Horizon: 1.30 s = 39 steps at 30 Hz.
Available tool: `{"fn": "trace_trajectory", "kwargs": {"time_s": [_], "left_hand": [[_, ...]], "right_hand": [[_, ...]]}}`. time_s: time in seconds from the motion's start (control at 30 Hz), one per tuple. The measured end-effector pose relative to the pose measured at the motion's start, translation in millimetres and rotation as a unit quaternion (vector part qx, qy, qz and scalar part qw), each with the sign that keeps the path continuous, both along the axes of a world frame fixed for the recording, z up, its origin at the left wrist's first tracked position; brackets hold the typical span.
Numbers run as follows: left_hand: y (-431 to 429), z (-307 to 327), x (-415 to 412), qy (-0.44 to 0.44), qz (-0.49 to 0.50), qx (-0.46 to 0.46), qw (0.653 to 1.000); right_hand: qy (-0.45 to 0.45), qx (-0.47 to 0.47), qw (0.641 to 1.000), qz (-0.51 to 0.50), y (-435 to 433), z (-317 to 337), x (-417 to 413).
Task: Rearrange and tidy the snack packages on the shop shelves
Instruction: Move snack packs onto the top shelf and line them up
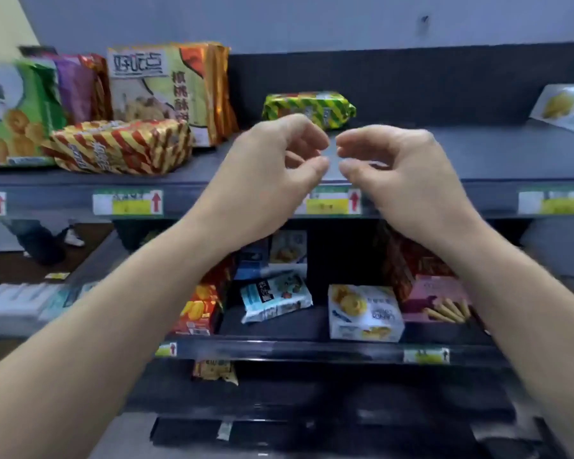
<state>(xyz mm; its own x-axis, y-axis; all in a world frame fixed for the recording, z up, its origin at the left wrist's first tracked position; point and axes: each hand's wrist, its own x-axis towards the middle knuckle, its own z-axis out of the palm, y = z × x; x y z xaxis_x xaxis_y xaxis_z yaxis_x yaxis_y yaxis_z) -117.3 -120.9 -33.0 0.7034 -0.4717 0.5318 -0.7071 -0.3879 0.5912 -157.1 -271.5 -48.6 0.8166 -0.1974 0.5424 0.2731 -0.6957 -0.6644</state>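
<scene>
My left hand and my right hand hover side by side in front of the top shelf, fingers loosely curled, holding nothing. Just behind them lies a green-and-yellow striped pack. To the left, a red-and-gold striped pack lies flat in front of upright bags: a green one, a purple one and a large pale one. A white-and-yellow pack lies at the far right.
The shelf below holds a white-and-yellow box, a pink box, a light-blue pack and a red-orange box. An orange bag sits on the lowest shelf. Price labels line the shelf edges.
</scene>
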Motion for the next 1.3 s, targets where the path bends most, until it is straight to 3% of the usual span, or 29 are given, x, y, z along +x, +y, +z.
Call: {"fn": "trace_trajectory", "kwargs": {"time_s": [0.2,0.37,0.6,1.1,1.3], "left_hand": [[-91.5,-62.9,-47.1,0.112,-0.078,0.064,0.989],[-159.1,-106.8,-75.1,0.175,-0.107,0.1,0.974],[-228.9,-144.1,-97.5,0.24,-0.151,0.11,0.953],[-329.9,-185.8,-62.0,0.298,-0.19,0.102,0.93],[-357.2,-198.5,-54.6,0.302,-0.196,0.092,0.928]], "right_hand": [[0.091,0.043,0.991,-0.089,-96.5,-55.3,-76.2],[0.172,0.023,0.972,-0.161,-151.9,-99.6,-121.7],[0.216,0.065,0.941,-0.251,-216.5,-133.3,-160.9],[0.205,0.169,0.893,-0.362,-287.8,-175.3,-142.9],[0.2,0.171,0.896,-0.358,-308.1,-188.9,-127.8]]}}
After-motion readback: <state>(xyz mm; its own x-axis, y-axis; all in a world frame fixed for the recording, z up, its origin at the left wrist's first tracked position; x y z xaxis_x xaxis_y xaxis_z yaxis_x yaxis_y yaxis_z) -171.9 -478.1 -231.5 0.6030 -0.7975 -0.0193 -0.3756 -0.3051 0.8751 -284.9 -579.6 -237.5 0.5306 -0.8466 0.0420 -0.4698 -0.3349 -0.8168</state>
